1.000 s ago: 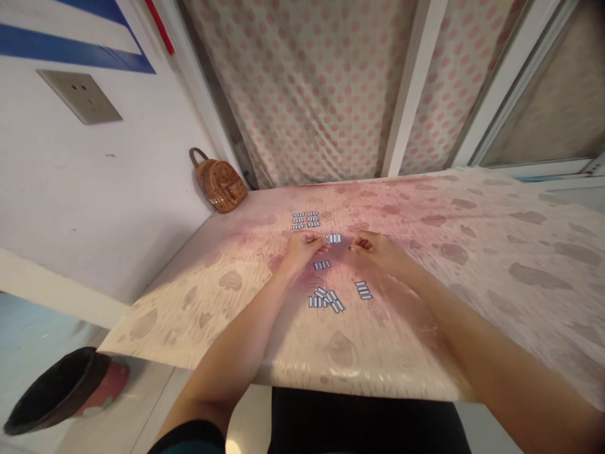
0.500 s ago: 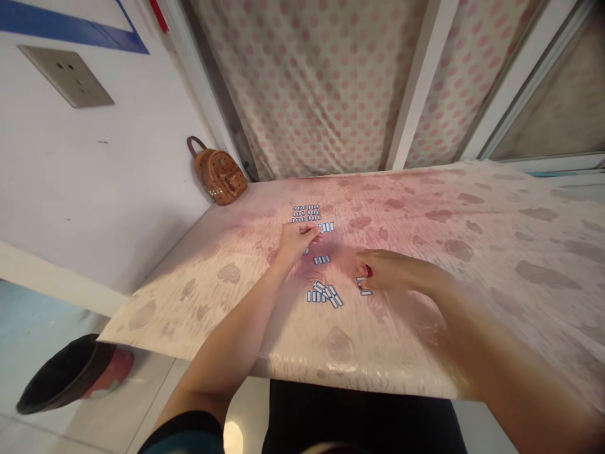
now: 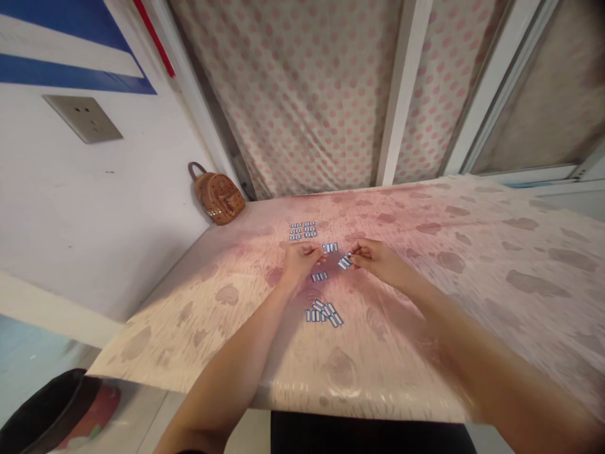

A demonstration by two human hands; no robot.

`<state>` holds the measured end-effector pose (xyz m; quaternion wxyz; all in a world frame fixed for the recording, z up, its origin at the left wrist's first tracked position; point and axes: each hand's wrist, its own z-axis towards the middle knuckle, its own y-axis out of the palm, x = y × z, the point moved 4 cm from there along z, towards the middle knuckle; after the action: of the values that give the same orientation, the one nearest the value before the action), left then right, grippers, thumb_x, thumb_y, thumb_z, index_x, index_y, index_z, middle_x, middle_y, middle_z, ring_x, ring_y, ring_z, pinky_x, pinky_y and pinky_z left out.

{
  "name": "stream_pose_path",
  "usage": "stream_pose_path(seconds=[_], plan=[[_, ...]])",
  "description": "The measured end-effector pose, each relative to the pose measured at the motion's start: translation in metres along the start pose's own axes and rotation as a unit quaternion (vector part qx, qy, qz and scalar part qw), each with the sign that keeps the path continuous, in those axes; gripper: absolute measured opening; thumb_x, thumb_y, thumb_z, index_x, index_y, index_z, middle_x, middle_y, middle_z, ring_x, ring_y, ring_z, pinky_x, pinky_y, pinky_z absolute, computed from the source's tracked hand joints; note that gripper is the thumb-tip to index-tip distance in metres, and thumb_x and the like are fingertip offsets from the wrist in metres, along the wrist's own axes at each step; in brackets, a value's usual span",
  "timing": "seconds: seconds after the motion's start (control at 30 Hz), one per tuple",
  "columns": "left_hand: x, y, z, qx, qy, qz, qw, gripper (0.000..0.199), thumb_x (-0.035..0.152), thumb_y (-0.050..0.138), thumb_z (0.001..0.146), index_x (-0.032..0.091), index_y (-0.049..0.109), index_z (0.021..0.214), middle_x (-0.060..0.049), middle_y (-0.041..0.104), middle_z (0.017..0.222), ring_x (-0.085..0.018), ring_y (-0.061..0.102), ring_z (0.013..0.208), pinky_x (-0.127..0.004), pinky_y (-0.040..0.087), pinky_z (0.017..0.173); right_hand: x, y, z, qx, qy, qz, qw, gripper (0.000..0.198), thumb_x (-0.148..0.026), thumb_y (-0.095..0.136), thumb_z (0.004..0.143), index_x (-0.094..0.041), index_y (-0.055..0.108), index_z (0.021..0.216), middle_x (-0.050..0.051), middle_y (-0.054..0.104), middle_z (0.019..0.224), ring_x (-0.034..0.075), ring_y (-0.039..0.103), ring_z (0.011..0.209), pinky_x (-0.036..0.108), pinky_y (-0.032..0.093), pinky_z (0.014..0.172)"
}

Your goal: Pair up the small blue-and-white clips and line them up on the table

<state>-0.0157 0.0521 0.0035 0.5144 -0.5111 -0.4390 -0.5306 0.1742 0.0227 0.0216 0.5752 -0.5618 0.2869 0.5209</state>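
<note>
where right fingers (image 3: 364,248) pinch, strips (image 3: 345,261) protrude

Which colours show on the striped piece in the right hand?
The piece is white with blue edging, as the head view shows.

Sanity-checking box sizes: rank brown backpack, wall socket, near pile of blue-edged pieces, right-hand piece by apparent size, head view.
1. Brown backpack, wall socket: look alike, unranked
2. Near pile
3. Blue-edged piece in right hand
</note>
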Motion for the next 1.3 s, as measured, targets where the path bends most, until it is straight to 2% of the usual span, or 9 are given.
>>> stream_pose_path(seconds=[0.13,0.3,0.4,0.67,0.87,1.13,1.23,1.3], plan=[[-0.004,0.006,-0.003,-0.015,0.002,-0.019,1.000,0.012,0.025,0.075,0.079,0.013,0.075,0.076,-0.005,0.075,0.072,-0.012,0.067,0.061,-0.021,0.053,0.060,0.015,0.000,0.004,0.065,0.037,0.072,0.995,0.017,-0.035,0.064,0.074,-0.022,0.053,0.075,0.002,0.069,0.070,0.017,0.067,0.064,0.033,0.053,0.067],[-0.005,0.009,-0.006,-0.035,-0.037,-0.031,0.998,0.015,0.028,0.076,0.080,0.013,0.076,0.079,-0.007,0.076,0.077,-0.011,0.067,0.062,-0.020,0.052,0.060,0.014,-0.007,0.005,0.130,-0.003,-0.037,0.991,0.018,-0.038,0.060,0.072,-0.022,0.054,0.067,-0.002,0.057,0.059,0.014,0.053,0.055,0.028,0.040,0.055],[-0.004,0.010,-0.008,-0.047,-0.045,-0.032,0.997,0.020,0.033,0.078,0.078,0.013,0.077,0.081,-0.007,0.077,0.079,-0.011,0.068,0.065,-0.019,0.051,0.060,0.012,-0.009,0.003,0.154,-0.008,-0.076,0.985,0.019,-0.040,0.058,0.073,-0.022,0.056,0.068,-0.002,0.057,0.060,0.014,0.050,0.055,0.028,0.037,0.055],[-0.006,0.014,-0.008,-0.066,-0.048,-0.036,0.996,0.028,0.039,0.082,0.073,0.013,0.078,0.081,-0.008,0.077,0.079,-0.012,0.068,0.065,-0.019,0.051,0.061,0.022,0.002,0.004,0.155,-0.022,-0.090,0.984,0.016,-0.038,0.057,0.076,-0.023,0.053,0.070,-0.001,0.058,0.063,0.015,0.053,0.057,0.028,0.036,0.056],[-0.006,0.015,-0.008,-0.078,-0.038,-0.043,0.995,0.030,0.041,0.083,0.072,0.013,0.077,0.080,-0.008,0.076,0.078,-0.013,0.068,0.065,-0.022,0.053,0.063,0.016,0.005,0.001,0.145,-0.019,-0.097,0.984,0.017,-0.038,0.056,0.076,-0.024,0.050,0.069,-0.002,0.058,0.063,0.016,0.053,0.058,0.029,0.036,0.056],[-0.002,0.018,-0.011,-0.090,-0.031,-0.028,0.995,0.027,0.039,0.082,0.074,0.013,0.077,0.081,-0.008,0.077,0.078,-0.013,0.069,0.065,-0.022,0.053,0.063,0.018,0.009,0.001,0.138,-0.019,-0.105,0.985,0.015,-0.036,0.055,0.080,-0.023,0.052,0.072,-0.001,0.058,0.065,0.016,0.053,0.059,0.029,0.036,0.058],[0.000,0.016,-0.011,-0.074,-0.031,-0.030,0.996,0.019,0.032,0.078,0.077,0.013,0.077,0.079,-0.007,0.076,0.077,-0.012,0.068,0.063,-0.021,0.052,0.062,0.022,0.008,0.001,0.148,-0.019,-0.111,0.983,0.014,-0.034,0.055,0.082,-0.023,0.052,0.074,-0.001,0.059,0.066,0.017,0.054,0.061,0.029,0.037,0.058],[0.004,0.009,-0.008,-0.039,-0.015,-0.022,0.999,0.015,0.028,0.075,0.079,0.013,0.076,0.076,-0.007,0.076,0.074,-0.012,0.068,0.062,-0.021,0.052,0.061,0.020,0.007,-0.001,0.162,-0.025,-0.126,0.979,0.011,-0.031,0.055,0.083,-0.023,0.053,0.077,-0.001,0.060,0.068,0.017,0.055,0.062,0.028,0.038,0.060]])
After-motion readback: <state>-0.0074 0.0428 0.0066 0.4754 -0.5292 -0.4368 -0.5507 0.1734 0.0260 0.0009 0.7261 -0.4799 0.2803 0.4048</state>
